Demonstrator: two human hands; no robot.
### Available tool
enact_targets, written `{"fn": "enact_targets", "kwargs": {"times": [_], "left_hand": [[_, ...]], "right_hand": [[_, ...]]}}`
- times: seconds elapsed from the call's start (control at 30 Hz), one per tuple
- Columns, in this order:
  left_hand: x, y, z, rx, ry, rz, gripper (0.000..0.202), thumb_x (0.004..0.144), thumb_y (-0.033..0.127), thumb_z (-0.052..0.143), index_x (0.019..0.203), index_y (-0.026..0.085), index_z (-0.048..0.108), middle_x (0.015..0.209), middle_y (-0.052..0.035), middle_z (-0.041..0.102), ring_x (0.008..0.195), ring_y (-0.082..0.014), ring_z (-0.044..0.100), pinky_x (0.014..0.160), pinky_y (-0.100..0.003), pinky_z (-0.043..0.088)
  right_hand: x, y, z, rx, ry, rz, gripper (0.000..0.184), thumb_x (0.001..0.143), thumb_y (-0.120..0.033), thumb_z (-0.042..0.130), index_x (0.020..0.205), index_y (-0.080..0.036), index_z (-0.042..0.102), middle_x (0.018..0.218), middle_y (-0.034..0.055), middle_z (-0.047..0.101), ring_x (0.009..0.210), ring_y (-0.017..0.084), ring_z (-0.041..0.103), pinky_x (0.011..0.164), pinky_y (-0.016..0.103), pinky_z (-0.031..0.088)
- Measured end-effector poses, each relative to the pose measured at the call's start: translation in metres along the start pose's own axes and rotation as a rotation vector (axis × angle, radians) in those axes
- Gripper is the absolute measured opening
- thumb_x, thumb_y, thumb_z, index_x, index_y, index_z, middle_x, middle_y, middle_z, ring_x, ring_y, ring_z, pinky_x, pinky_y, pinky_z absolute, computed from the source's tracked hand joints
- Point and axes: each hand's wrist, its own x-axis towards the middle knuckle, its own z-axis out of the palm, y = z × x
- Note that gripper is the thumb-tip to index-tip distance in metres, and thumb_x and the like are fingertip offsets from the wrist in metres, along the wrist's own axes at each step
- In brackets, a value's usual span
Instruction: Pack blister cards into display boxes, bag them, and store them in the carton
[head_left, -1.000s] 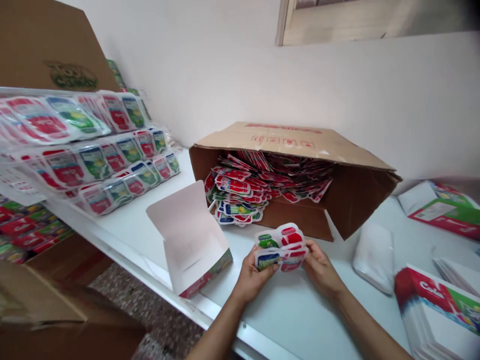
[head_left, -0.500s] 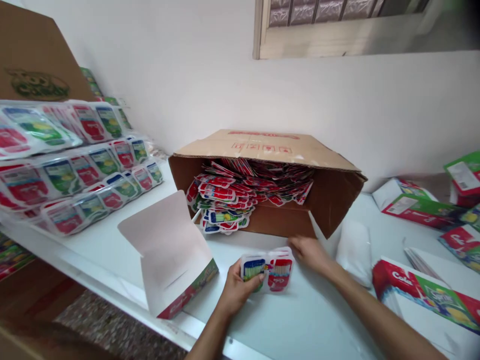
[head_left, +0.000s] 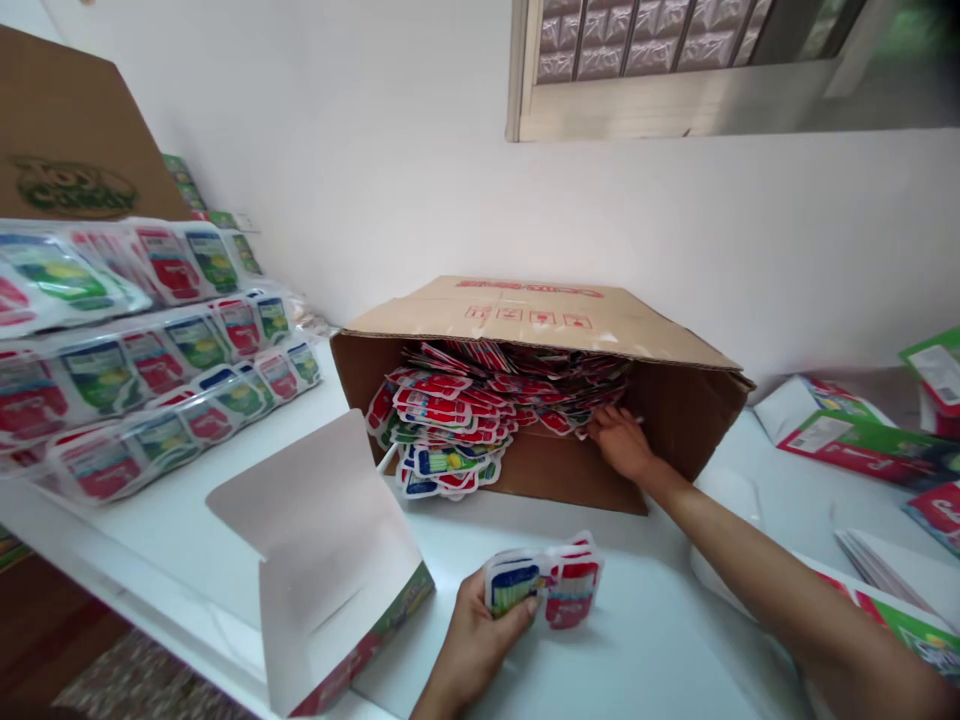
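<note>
Your left hand (head_left: 480, 632) alone now grips the packets (head_left: 574, 592), freeing your right hand (head_left: 621, 446), which has entered the carton (head_left: 540, 335), grasp unclear.

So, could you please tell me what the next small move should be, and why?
Probably the right hand should draw some packets from the cardboard box: it is inside, at the pile's right end, while the left hand holds a small stack outside.
</note>
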Motion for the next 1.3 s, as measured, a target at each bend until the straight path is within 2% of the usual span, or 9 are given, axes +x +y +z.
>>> {"fn": "enact_targets", "kwargs": {"times": [0.1,0.23,0.43,0.53,0.63,0.83,0.93,1.17,1.3], "left_hand": [[0.000,0.006,0.004,0.004,-0.008,0.039,0.046,0.071,0.035,0.078,0.112,0.016,0.067,0.098,-0.0082,0.071,0.090,-0.0217,0.066,0.084,-0.029,0.051],[-0.001,0.007,0.007,-0.013,0.007,0.067,0.073,0.069,0.034,0.080,0.134,0.020,0.051,0.105,-0.0075,0.069,0.091,-0.0207,0.065,0.086,-0.031,0.050],[-0.001,-0.007,0.006,-0.025,0.044,0.035,0.038,0.070,0.036,0.079,0.099,0.012,0.070,0.084,-0.0057,0.070,0.071,-0.0160,0.062,0.069,-0.025,0.049],[-0.001,-0.011,0.006,-0.003,0.061,0.047,0.035,0.071,0.034,0.079,0.096,0.012,0.069,0.076,-0.0037,0.068,0.064,-0.0128,0.058,0.061,-0.022,0.045],[-0.002,-0.012,0.006,0.024,0.069,0.077,0.033,0.073,0.032,0.077,0.098,0.013,0.069,0.084,-0.0052,0.069,0.070,-0.0144,0.060,0.065,-0.023,0.047],[-0.003,-0.011,0.007,0.056,0.099,0.112,0.030,0.075,0.034,0.075,0.098,0.014,0.068,0.090,-0.0068,0.071,0.079,-0.0173,0.064,0.072,-0.026,0.050],[-0.002,-0.011,0.006,0.011,0.161,0.124,0.037,0.071,0.036,0.079,0.097,0.013,0.069,0.090,-0.0084,0.072,0.080,-0.0192,0.065,0.073,-0.027,0.051],[0.002,-0.011,0.004,-0.037,0.250,0.130,0.047,0.068,0.042,0.080,0.102,0.012,0.069,0.091,-0.0104,0.073,0.084,-0.0231,0.067,0.079,-0.033,0.053],[-0.001,-0.005,0.003,0.037,0.159,0.173,0.046,0.070,0.038,0.079,0.107,0.014,0.067,0.103,-0.0108,0.070,0.092,-0.0235,0.066,0.083,-0.033,0.052]], "right_hand": [[-0.041,-0.031,0.004,0.156,-0.075,0.044,0.021,0.091,-0.036,0.054,0.085,-0.019,0.064,0.096,0.0077,0.066,0.091,0.021,0.062,0.084,0.035,0.049],[-0.099,-0.083,0.011,0.520,-0.137,0.181,0.029,0.094,-0.046,0.044,0.090,-0.021,0.057,0.083,0.0028,0.066,0.074,0.017,0.063,0.067,0.028,0.051],[-0.134,-0.121,0.005,1.344,-0.400,0.448,0.052,0.080,-0.043,0.064,0.127,-0.027,0.049,0.116,0.0086,0.064,0.092,0.024,0.065,0.079,0.036,0.051],[-0.132,-0.117,-0.003,1.324,-0.538,0.427,0.067,0.078,-0.039,0.069,0.138,-0.030,0.041,0.125,0.0083,0.061,0.104,0.024,0.063,0.092,0.040,0.046],[-0.130,-0.115,-0.009,1.170,-0.585,0.370,0.058,0.081,-0.039,0.068,0.134,-0.027,0.048,0.116,0.0071,0.065,0.100,0.021,0.063,0.094,0.039,0.045],[-0.137,-0.125,-0.009,0.818,-0.386,0.187,0.020,0.081,-0.033,0.065,0.095,-0.023,0.055,0.089,0.0007,0.060,0.079,0.016,0.055,0.074,0.028,0.047],[-0.141,-0.122,-0.008,0.761,-0.298,0.084,0.023,0.079,-0.032,0.066,0.074,-0.022,0.045,0.083,0.0000,0.054,0.076,0.015,0.052,0.072,0.027,0.045],[-0.151,-0.103,-0.016,1.013,-0.633,0.332,0.034,0.074,-0.045,0.073,0.093,-0.018,0.062,0.074,-0.0006,0.060,0.059,0.012,0.052,0.055,0.023,0.041],[-0.145,-0.104,-0.012,0.922,-0.228,0.488,0.032,0.078,-0.049,0.068,0.080,-0.017,0.067,0.063,-0.0005,0.060,0.055,0.012,0.051,0.052,0.023,0.042]]}}
